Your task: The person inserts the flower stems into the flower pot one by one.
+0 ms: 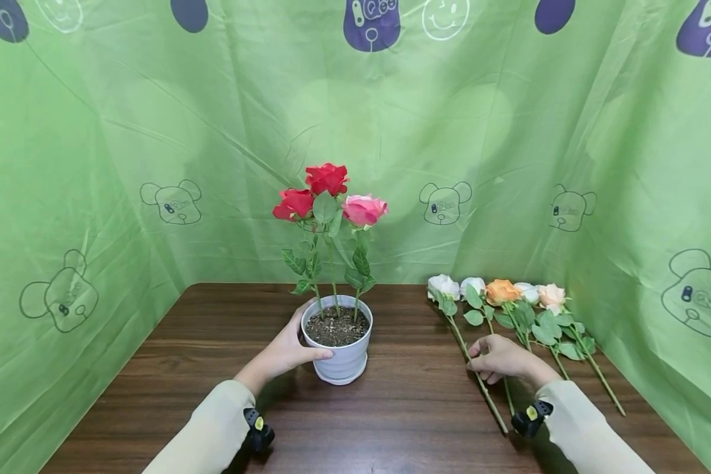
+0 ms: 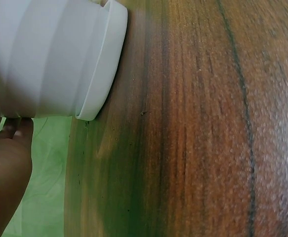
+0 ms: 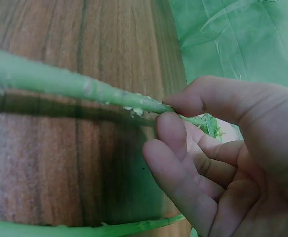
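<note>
A white flower pot [image 1: 346, 362] with dark soil stands on the table, holding two red roses [image 1: 327, 178] and a pink rose [image 1: 364, 210] upright. My left hand [image 1: 287, 349] grips the pot from its left side, thumb across the front of the rim. In the left wrist view, fingers [image 2: 20, 131] touch the pot wall [image 2: 40, 59]. On the right, my right hand [image 1: 502, 359] pinches the stem of the leftmost white rose [image 1: 444, 287]. The right wrist view has that green stem [image 3: 94, 91] between thumb and fingertips, slightly above the wood.
Right of that stem lie another white rose [image 1: 473, 286], an orange rose [image 1: 502, 291], a whitish rose [image 1: 528, 292] and a peach rose [image 1: 552, 298], close together with leaves overlapping. Green cloth [image 1: 243, 131] surrounds the brown wooden table [image 1: 391, 421] at back and sides.
</note>
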Demonstrator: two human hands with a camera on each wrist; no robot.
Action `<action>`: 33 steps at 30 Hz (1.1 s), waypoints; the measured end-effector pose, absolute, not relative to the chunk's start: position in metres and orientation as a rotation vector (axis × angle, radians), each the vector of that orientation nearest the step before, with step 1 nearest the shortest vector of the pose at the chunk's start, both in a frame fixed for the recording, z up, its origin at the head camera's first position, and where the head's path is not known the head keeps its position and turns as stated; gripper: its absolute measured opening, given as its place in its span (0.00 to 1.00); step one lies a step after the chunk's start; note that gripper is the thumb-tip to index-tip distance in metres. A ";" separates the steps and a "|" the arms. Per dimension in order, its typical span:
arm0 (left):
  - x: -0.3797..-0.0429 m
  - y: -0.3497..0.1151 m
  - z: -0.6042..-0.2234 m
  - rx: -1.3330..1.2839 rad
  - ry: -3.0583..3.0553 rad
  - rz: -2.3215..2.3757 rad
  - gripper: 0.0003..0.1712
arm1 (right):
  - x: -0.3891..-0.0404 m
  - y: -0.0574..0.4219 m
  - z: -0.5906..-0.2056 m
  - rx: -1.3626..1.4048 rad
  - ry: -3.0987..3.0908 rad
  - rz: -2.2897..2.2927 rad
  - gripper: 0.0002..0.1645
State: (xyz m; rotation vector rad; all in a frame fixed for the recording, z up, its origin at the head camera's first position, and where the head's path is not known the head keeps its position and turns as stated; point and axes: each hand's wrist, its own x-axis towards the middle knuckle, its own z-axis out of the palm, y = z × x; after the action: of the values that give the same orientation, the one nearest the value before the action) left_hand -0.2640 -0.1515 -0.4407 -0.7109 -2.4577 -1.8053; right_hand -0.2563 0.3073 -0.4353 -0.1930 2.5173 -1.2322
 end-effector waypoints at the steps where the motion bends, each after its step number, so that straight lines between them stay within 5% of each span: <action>1: -0.264 -0.152 -0.441 -0.712 -2.455 -1.811 0.66 | -0.257 0.307 -0.435 -0.208 2.520 -1.234 0.18; 33: -0.263 -0.151 -0.440 -0.710 -2.453 -1.810 0.66 | -0.272 0.277 -0.392 -0.593 2.848 -1.529 0.16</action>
State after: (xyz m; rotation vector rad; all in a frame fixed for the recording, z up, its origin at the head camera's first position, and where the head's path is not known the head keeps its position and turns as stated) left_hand -0.2632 -0.1507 -0.4404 -0.7098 -2.4534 -1.8100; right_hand -0.2717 0.2769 -0.3915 -0.5927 2.8482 -1.5295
